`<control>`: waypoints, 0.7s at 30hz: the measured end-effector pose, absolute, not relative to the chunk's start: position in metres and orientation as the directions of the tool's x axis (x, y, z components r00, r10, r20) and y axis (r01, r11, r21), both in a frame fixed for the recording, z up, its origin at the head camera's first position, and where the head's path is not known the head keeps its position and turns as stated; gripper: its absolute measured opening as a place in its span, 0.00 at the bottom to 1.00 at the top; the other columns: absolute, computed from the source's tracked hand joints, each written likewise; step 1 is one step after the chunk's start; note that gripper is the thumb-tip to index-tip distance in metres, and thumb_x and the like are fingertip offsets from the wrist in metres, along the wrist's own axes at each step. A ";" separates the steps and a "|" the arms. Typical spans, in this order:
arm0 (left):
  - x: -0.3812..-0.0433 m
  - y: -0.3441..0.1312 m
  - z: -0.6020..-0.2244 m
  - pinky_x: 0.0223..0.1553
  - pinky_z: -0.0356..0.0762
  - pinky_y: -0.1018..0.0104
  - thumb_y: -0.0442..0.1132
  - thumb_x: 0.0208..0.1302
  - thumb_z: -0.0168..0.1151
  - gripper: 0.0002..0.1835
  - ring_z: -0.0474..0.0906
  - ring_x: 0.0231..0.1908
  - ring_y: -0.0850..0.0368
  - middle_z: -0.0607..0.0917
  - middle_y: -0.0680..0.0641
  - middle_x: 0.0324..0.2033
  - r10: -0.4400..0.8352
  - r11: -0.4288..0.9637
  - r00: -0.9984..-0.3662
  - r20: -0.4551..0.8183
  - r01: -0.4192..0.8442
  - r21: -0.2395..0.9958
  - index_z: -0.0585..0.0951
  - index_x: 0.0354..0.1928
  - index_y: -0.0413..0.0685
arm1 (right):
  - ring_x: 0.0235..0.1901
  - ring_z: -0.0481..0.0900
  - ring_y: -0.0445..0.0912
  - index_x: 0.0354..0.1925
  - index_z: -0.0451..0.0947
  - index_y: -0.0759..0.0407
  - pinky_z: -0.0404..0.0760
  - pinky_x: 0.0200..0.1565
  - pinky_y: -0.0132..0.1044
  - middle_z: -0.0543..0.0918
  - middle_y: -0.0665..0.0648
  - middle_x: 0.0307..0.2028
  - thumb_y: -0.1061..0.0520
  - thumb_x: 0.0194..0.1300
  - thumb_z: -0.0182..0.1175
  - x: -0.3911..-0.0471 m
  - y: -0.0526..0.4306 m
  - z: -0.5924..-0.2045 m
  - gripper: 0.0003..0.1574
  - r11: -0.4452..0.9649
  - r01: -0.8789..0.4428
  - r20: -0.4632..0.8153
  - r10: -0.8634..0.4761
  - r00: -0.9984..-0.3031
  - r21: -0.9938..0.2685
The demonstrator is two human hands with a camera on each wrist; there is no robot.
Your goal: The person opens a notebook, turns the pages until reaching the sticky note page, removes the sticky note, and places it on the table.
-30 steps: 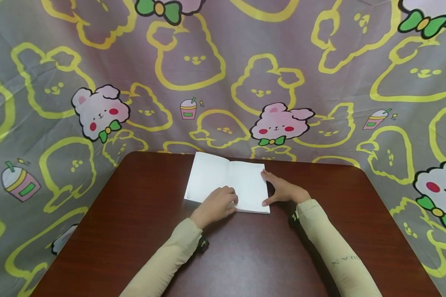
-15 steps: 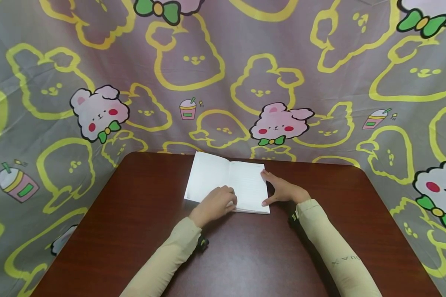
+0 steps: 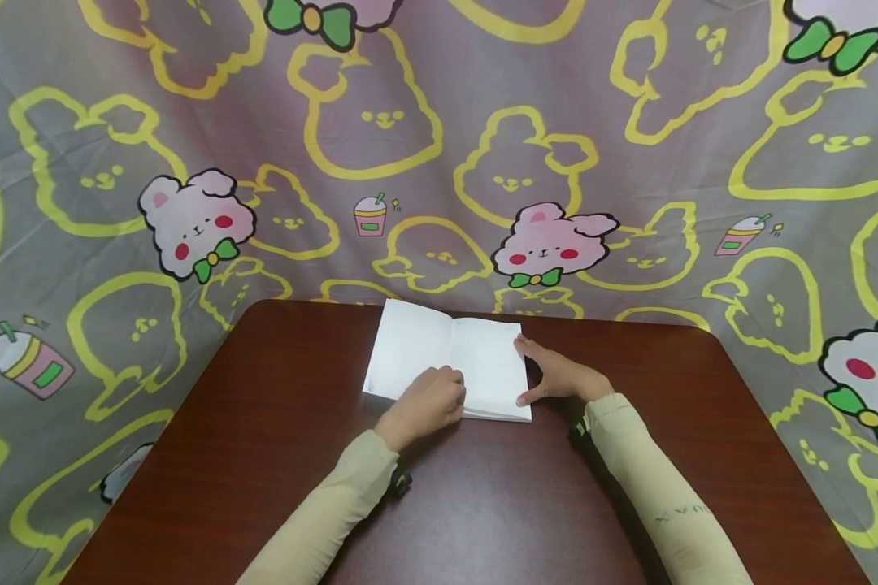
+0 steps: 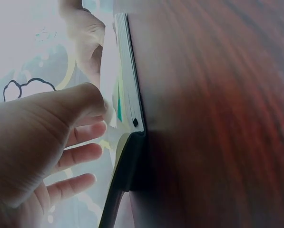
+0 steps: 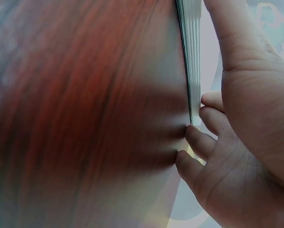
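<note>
Fingertips of our left hand (image 3: 423, 406) are bunching closer together over the near part of the open notebook (image 3: 492, 361) than they were a moment ago, while our right hand (image 3: 565, 375) is keeping its place. We are taking that to mean a firmer hold on the paper, with the page handling well under way. In the left wrist view, our left thumb is pinching at a loose leaf (image 4: 109, 71), and the lower fingers are spreading loosely behind; the index finger is mostly hiding from us. Our right hand is stretching wide, thumb and fingers well apart, touching the notebook along its right edge. The notebook is lying toward the far side of the table (image 3: 439, 504), its right half resting flat and its left half apparently tilting up.
</note>
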State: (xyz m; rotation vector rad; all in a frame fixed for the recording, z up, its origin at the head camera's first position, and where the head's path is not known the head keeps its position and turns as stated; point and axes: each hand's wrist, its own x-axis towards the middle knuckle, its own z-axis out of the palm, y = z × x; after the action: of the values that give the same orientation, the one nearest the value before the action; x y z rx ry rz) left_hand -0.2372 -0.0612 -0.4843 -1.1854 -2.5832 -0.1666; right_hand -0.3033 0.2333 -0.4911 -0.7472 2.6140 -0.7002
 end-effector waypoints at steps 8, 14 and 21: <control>-0.237 -0.066 -0.484 0.34 0.76 0.63 0.38 0.53 0.71 0.05 0.78 0.31 0.56 0.82 0.55 0.28 0.709 0.669 -0.624 0.329 0.743 -0.033 0.84 0.23 0.53 | 0.80 0.42 0.62 0.80 0.43 0.67 0.51 0.75 0.60 0.45 0.67 0.80 0.40 0.47 0.81 -0.304 0.235 -0.492 0.80 0.723 -0.422 -0.154 -0.582 -0.798 -0.547; -0.234 -0.071 -0.482 0.33 0.75 0.63 0.36 0.52 0.71 0.05 0.77 0.31 0.56 0.81 0.55 0.27 0.700 0.675 -0.621 0.352 0.736 -0.043 0.84 0.23 0.52 | 0.80 0.42 0.63 0.79 0.44 0.69 0.51 0.75 0.60 0.45 0.68 0.80 0.41 0.46 0.82 -0.303 0.235 -0.492 0.80 0.716 -0.426 -0.146 -0.587 -0.797 -0.553; -0.232 -0.074 -0.480 0.34 0.74 0.63 0.38 0.53 0.70 0.05 0.77 0.31 0.55 0.81 0.55 0.28 0.680 0.688 -0.629 0.378 0.725 -0.033 0.83 0.23 0.53 | 0.79 0.43 0.64 0.79 0.45 0.69 0.52 0.75 0.61 0.45 0.69 0.80 0.40 0.46 0.82 -0.305 0.236 -0.494 0.80 0.720 -0.432 -0.141 -0.585 -0.798 -0.543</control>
State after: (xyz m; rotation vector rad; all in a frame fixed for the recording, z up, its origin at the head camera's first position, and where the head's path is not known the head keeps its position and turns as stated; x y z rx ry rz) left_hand -0.2317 -0.0739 -0.4800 -1.1002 -2.5395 -0.1727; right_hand -0.3050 0.2365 -0.4942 -0.7975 2.6228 -0.7181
